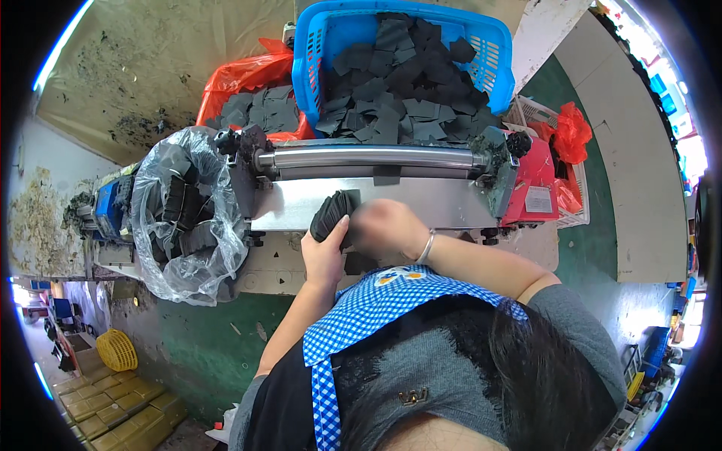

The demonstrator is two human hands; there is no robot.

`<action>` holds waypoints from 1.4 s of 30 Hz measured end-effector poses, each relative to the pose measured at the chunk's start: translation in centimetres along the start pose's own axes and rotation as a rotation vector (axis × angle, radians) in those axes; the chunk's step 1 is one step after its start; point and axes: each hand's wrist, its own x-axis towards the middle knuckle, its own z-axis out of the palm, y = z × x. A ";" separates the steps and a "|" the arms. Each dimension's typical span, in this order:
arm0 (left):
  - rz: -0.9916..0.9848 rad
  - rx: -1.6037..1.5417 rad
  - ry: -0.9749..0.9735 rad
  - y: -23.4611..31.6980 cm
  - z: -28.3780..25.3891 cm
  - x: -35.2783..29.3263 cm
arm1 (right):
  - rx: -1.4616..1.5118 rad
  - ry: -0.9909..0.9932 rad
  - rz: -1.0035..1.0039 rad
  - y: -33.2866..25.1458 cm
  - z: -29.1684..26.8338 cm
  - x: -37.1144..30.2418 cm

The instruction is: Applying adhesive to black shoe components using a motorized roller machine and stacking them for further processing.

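My left hand (323, 257) is wrapped round a thick stack of thin black sheet pieces (329, 216), held over the front edge of a metal plate (444, 204). Close against the stack's right side is my right hand (391, 228), its fingers smeared, so I cannot make out whether they grip anything. Beyond both hands runs a shiny steel roller (368, 159) across the machine. One small black piece (386, 180) lies at the roller's near side, on the plate. Below the stack, another dark piece (359, 263) shows on the worktop, partly hidden by my hands.
Behind the roller, a blue plastic basket (303, 71) is heaped with black pieces. A red plastic bag (242, 73) with more pieces sits to its left. Left of the machine hangs a clear plastic bag (150, 188) of black stacks. The machine's red end housing (531, 177) stands at right.
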 end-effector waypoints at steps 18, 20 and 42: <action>-0.166 -0.264 0.012 1.2 0.4 0.4 | 0.167 0.134 0.115 0.8 -1.9 2.1; -0.170 -0.263 0.013 1.3 0.3 0.4 | 0.253 0.238 0.153 0.4 -2.6 2.8; 0.025 -0.045 0.015 0.3 0.8 0.9 | 0.152 0.011 0.041 0.1 -0.7 0.8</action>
